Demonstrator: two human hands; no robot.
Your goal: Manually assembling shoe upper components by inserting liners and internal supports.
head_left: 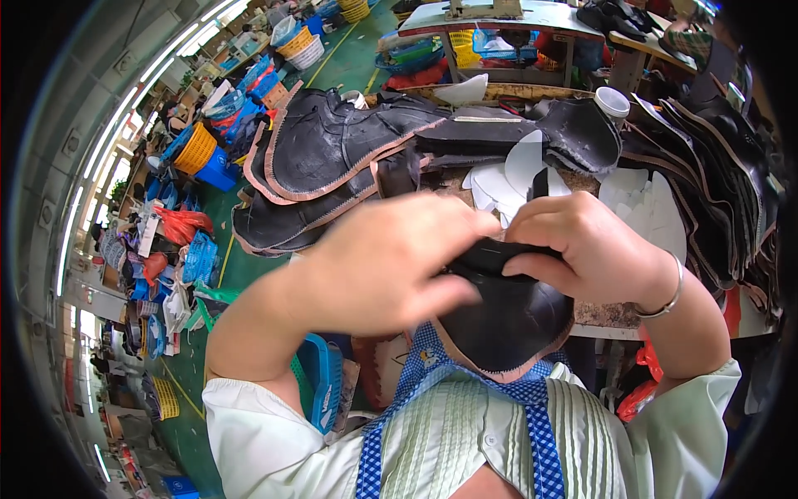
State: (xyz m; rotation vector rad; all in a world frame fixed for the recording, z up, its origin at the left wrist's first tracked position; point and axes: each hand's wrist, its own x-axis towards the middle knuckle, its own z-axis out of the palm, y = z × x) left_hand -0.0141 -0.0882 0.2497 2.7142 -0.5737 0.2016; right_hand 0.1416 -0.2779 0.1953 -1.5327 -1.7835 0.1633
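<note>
A black leather shoe upper (507, 328) with a pale, stitched lower edge hangs over the near edge of the bench, in front of my apron. My right hand (573, 245) is closed on its upper part, thumb pressed against the dark fold and fingers curled over it. A narrow black strip (540, 183) sticks up beside those fingers. At the upper's left side, my left hand (399, 258) is smeared by motion, so its grip cannot be made out. White curved stiffener pieces (499, 187) lie loosely just beyond my hands.
Black uppers (341, 141) are piled on the left of the bench; more stand stacked (706, 175) at the right. A white tub (613, 101) sits at the back, near further white pieces (644, 200). Below left is a blue basket (322, 382). Crates and bags crowd the green floor.
</note>
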